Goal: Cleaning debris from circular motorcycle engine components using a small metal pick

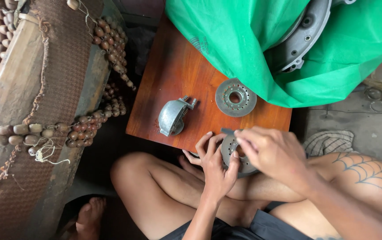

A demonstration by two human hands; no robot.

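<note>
A round perforated metal disc (234,153) is being held low in the centre of the frame, over the crossed legs and just past the near edge of the small wooden table (177,71). The disc is gripped at its left rim by the left hand (213,166), fingers curled up around the edge and thumb pressed against its face. From the right, the right hand (273,153) is laid over the disc's upper right part, fingers bunched and closed on a small dark piece at the rim; what that piece is cannot be made out. Much of the disc is hidden beneath that hand. On the table, in the middle of the frame, a second, rusty disc (235,97) with a ring of holes is seen lying flat, well apart from the hands. To its left, a domed grey metal housing (173,116) is resting on its side. Across the upper right, a green sheet (244,40) is draped over the table's far end, with a large grey metal casting (304,38) showing through its folds. At the left of the frame, strings of brown beads (111,44) are hung over a woven-covered drum (31,111).
</note>
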